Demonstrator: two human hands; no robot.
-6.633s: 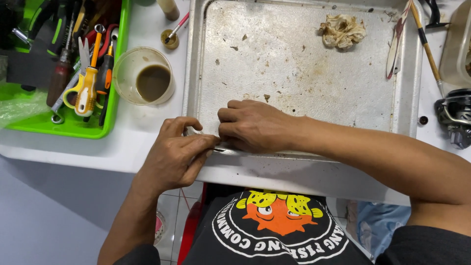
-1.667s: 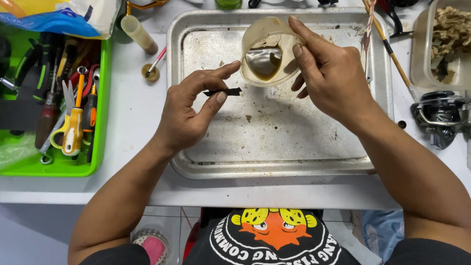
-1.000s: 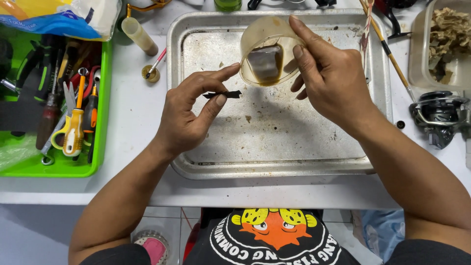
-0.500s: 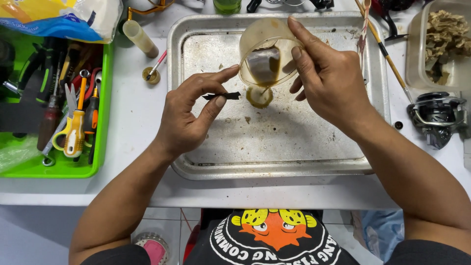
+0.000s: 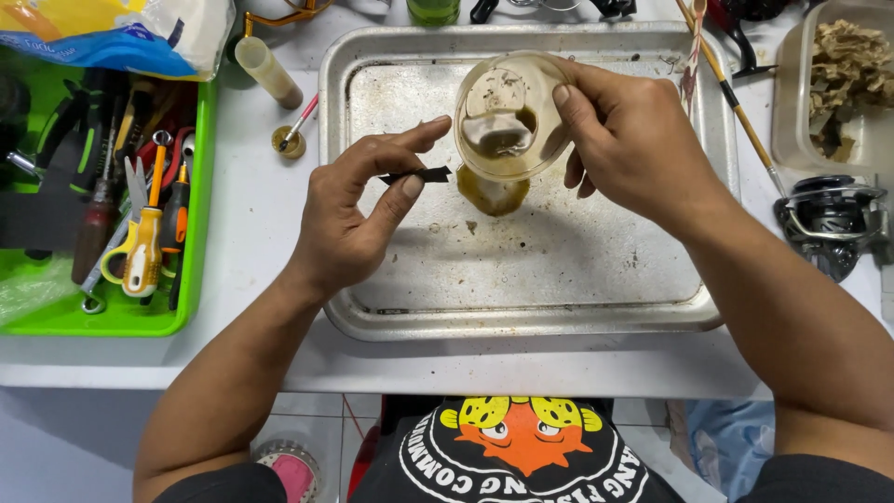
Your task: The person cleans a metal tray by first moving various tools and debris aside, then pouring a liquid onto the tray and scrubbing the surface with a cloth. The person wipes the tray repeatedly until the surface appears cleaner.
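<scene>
My right hand [image 5: 633, 140] grips a clear plastic cup [image 5: 507, 116] and tilts it over the metal tray [image 5: 652, 279]. Brown liquid runs from the cup and forms a small puddle [image 5: 492, 194] on the tray's floor. My left hand [image 5: 358, 219] pinches a small flat black part [image 5: 421, 174] between thumb and forefinger, just left of the cup's rim and above the puddle.
A green bin [image 5: 191, 279] of screwdrivers, scissors and pliers stands at the left. A small cylindrical bottle [image 5: 267, 71] and a little brush [image 5: 296, 130] lie between bin and tray. At the right are a fishing reel [image 5: 829, 219] and a clear box of crumpled brown material [image 5: 847, 65].
My right hand has tipped the cup further and brown liquid has spilled onto the tray, where the puddle has grown. My left hand keeps the black part in nearly the same spot.
</scene>
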